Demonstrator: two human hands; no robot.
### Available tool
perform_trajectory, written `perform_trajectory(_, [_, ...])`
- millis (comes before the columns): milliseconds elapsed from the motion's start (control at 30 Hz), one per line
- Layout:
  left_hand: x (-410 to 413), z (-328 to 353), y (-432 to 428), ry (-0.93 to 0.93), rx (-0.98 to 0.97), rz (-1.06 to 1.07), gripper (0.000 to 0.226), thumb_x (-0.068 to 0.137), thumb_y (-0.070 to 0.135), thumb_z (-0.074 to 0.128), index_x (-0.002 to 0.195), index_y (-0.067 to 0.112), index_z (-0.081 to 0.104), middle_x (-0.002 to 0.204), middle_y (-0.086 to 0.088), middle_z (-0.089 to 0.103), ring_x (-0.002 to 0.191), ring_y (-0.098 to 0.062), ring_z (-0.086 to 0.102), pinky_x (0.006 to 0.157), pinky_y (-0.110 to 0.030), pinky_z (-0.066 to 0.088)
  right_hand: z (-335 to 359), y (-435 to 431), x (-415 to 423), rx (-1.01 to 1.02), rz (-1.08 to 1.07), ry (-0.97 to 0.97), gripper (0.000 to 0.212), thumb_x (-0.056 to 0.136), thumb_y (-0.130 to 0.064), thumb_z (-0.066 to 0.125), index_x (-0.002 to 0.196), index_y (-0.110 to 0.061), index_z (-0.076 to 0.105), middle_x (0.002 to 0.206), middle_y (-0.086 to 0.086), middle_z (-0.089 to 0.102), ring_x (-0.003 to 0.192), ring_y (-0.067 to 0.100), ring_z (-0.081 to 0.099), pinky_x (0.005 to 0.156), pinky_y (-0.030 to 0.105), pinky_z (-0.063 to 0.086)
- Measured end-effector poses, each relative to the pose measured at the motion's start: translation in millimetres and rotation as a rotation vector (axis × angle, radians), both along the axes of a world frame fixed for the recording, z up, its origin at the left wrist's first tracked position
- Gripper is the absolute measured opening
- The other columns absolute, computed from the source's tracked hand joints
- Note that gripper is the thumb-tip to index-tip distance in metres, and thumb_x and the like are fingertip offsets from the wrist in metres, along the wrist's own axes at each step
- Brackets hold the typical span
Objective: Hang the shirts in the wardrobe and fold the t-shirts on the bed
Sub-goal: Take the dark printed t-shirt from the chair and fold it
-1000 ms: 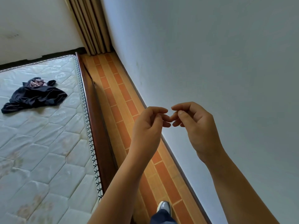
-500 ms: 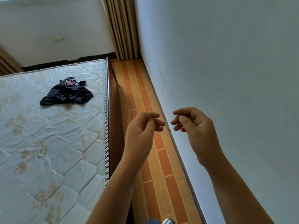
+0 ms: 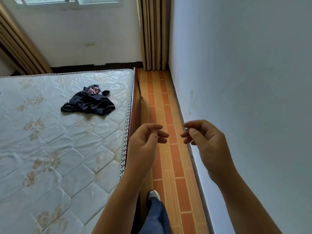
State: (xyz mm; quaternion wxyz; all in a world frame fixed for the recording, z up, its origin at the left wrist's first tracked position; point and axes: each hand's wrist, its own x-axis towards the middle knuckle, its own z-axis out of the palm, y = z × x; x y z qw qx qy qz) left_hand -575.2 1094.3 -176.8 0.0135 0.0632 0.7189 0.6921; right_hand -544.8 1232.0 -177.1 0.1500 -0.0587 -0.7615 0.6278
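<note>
We stand on the strip of floor (image 3: 166,105) between the bed (image 3: 50,149) and the wall (image 3: 244,81), our left hand (image 3: 145,144) and right hand (image 3: 205,141) raised in front of us, fingers (image 3: 161,133) loosely curled and holding nothing. The dark garment (image 3: 89,103) lies crumpled on the bed near its right edge, well apart from both hands. Fetching it looks like the step in hand: we should lean in, find the collar or shoulders rather than grab a bunch, and spread it flat before judging whether it hangs or folds.
</note>
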Motion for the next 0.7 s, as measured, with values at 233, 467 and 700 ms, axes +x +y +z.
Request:
perform_trajectory(233, [-142,12,-31,0.04,0.046,0.088,0.027,0.094,-0.006,0.039,0.091,0.009,0.06,0.081,-0.01,0.068,0.066,-0.004,0.065,0.058,-0.008,0.045,17,-33,-151,0.05,0.107,0.03,0.024,0.095,-0.008,0.048,0.085,-0.027,0.058,0.076,-0.008,0.064,0.07,0.002,0.063,0.065,0.01,0.05])
perform_trajectory(467, [-253,9,-66,0.011,0.05,0.238,0.03,0.094,-0.007,0.039,0.085,0.013,0.06,0.076,-0.005,0.068,0.064,-0.002,0.064,0.057,-0.007,0.044,13,-68,-270,0.022,0.227,0.036,0.026,0.094,-0.005,0.048,0.085,-0.026,0.059,0.067,-0.023,0.065,0.071,0.002,0.064,0.061,0.009,0.048])
perform_trajectory(700, [-343,-9,-70,-0.069,0.026,0.255,0.031,0.093,-0.008,0.039,0.084,0.013,0.06,0.076,-0.006,0.068,0.062,0.0,0.062,0.057,-0.007,0.044,-5,-64,-370,-0.045,0.238,-0.021,0.028,0.094,0.0,0.046,0.084,-0.021,0.06,0.064,-0.018,0.066,0.066,0.002,0.063,0.059,0.009,0.047])
